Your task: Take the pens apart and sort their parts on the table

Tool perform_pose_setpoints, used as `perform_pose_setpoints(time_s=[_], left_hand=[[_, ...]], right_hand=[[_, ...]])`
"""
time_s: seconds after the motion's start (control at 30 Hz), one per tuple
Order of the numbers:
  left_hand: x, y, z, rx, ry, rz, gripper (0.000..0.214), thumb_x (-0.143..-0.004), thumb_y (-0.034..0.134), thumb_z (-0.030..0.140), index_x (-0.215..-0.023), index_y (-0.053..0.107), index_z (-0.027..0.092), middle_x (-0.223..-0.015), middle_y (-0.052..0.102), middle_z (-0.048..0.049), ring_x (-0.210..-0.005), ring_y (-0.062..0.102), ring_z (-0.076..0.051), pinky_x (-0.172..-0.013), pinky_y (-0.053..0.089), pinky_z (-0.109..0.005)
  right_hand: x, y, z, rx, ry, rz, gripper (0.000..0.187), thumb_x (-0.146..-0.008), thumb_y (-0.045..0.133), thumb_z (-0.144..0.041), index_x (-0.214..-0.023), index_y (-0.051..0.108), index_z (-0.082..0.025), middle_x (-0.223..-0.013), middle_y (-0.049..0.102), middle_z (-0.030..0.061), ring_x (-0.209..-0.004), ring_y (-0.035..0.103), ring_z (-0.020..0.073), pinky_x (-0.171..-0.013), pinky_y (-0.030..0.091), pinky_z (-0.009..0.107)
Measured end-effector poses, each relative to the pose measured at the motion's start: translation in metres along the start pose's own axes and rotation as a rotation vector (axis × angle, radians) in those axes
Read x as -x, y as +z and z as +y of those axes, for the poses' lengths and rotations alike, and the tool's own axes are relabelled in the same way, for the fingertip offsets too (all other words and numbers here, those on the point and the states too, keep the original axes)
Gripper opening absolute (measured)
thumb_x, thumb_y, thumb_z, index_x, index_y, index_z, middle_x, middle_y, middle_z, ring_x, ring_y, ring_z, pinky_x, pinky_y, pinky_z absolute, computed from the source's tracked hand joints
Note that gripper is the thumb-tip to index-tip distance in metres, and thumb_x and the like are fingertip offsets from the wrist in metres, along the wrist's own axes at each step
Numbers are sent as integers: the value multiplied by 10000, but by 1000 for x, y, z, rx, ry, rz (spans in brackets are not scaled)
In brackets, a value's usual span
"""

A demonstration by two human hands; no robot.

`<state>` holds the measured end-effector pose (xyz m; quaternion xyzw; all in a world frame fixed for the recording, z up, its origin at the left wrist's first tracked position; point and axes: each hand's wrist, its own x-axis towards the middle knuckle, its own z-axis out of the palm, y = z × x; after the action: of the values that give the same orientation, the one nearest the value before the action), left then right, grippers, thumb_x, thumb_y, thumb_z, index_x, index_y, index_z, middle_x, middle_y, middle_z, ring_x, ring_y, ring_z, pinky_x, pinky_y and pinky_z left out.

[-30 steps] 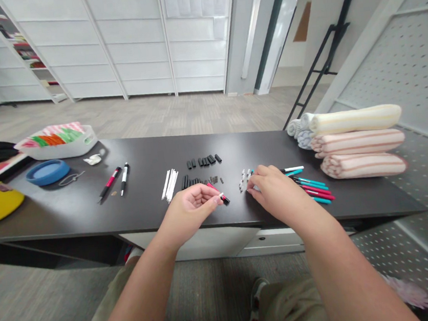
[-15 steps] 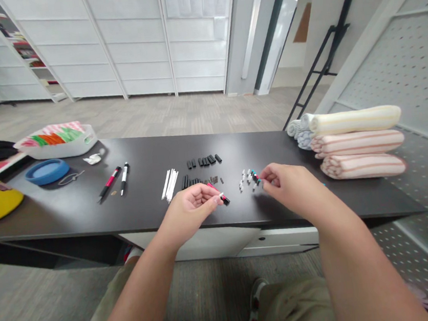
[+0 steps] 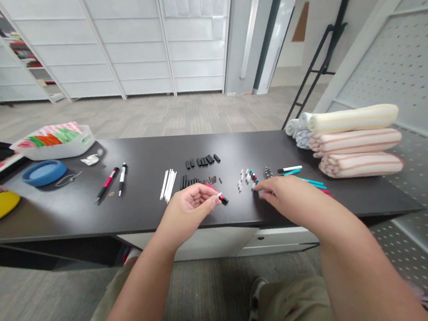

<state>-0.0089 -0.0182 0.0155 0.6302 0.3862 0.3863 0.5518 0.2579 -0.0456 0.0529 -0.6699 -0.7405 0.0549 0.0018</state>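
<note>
My left hand (image 3: 196, 202) is closed round a partly assembled pen (image 3: 222, 198) with a red barrel and a black end; a small white bit shows at its fingertips. Over the table, my right hand (image 3: 284, 192) has its thumb and fingers pinched at the edge of a cluster of small white and coloured pen parts (image 3: 247, 174). What it pinches, if anything, is too small to make out. Small dark springs or clips (image 3: 267, 172) lie just beyond it. White refill tubes (image 3: 169, 185), black sleeves (image 3: 203, 160) and short dark pieces (image 3: 212, 180) lie around the left hand.
Pen barrels (image 3: 312, 182) in teal, red and white lie right of the right hand. Rolled towels (image 3: 356, 141) are stacked at the right end. At left are a red pen (image 3: 107, 184), a white pen (image 3: 122, 179), a blue dish (image 3: 44, 172) and a white basket (image 3: 80, 143).
My right hand has shifted slightly left and down onto the small parts, uncovering the dark bits and pen barrels behind it. The left hand keeps its hold on the red pen.
</note>
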Motion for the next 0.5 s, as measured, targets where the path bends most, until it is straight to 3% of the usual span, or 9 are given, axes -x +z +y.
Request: perform_pose_setpoints(time_s=[0.17, 0.33, 0.5], left_hand=[[0, 0, 4, 3, -7, -3, 203, -879, 734, 371, -927, 709, 176, -913, 785, -65, -794, 685, -158, -722, 547, -272], [0, 1, 3, -8, -5, -1, 230, -874, 735, 400, -926, 708, 178, -919, 779, -67, -790, 681, -162, -718, 545, -278], [0, 0, 1, -9, -7, -5, 223, -883, 735, 395, -937, 710, 180, -919, 780, -64, -791, 683, -160, -722, 548, -277]], right_hand=[[-6, 7, -1, 3, -14, 10, 317, -966, 598, -173, -1196, 810, -223, -1140, 811, 123, -1083, 761, 292, -970, 543, 373], [-13, 20, 4, 38, -91, 115, 263, -951, 617, -146, -1097, 822, -222, -1042, 816, 117, -994, 764, 263, -943, 538, 338], [-11, 12, 2, 19, -111, 142, 247, -991, 574, -173, -1036, 813, -218, -1019, 808, 103, -957, 758, 244, -886, 522, 308]])
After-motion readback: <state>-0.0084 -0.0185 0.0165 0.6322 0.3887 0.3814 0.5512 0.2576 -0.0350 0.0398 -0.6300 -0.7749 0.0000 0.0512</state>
